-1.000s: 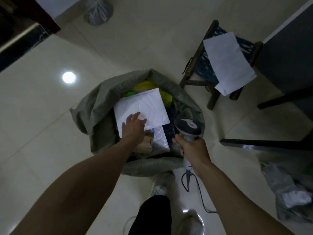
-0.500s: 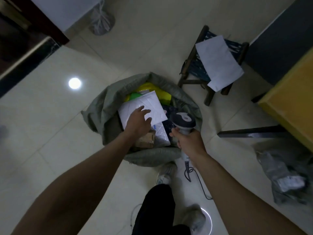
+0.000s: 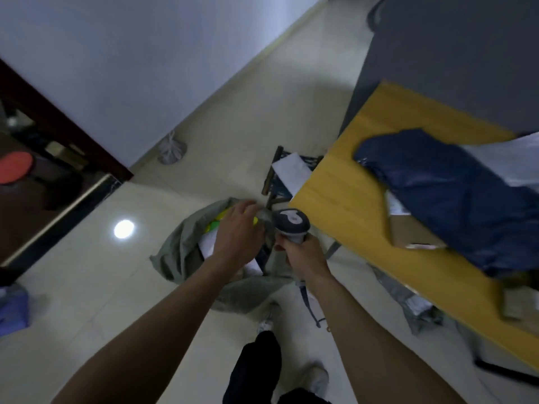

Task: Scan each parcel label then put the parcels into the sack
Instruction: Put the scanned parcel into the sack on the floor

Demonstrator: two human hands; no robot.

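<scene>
A grey-green sack [image 3: 180, 252] stands open on the floor ahead of my feet. Inside it I see a white parcel [image 3: 207, 243] and a yellow-green one [image 3: 217, 224]. My left hand [image 3: 236, 231] hovers over the sack's mouth, fingers relaxed and reaching toward the far rim, holding nothing. My right hand [image 3: 303, 258] grips the handle of the grey barcode scanner [image 3: 291, 224] just right of the sack, its cable hanging down. On the yellow table [image 3: 350, 214] to the right lie a dark blue parcel [image 3: 452, 205], a brown cardboard parcel [image 3: 411, 231] and a white parcel [image 3: 507, 161].
A small wooden chair [image 3: 269, 176] with a white sheet [image 3: 291, 170] stands behind the sack, against the table corner. Grey plastic bags [image 3: 408, 301] lie under the table. A tied bag [image 3: 172, 150] sits by the wall. A dark doorway is at left.
My left hand let go of the white parcel, which stays in the sack, and lifted toward the far rim. My head rose and turned right, bringing the table's parcels into view.
</scene>
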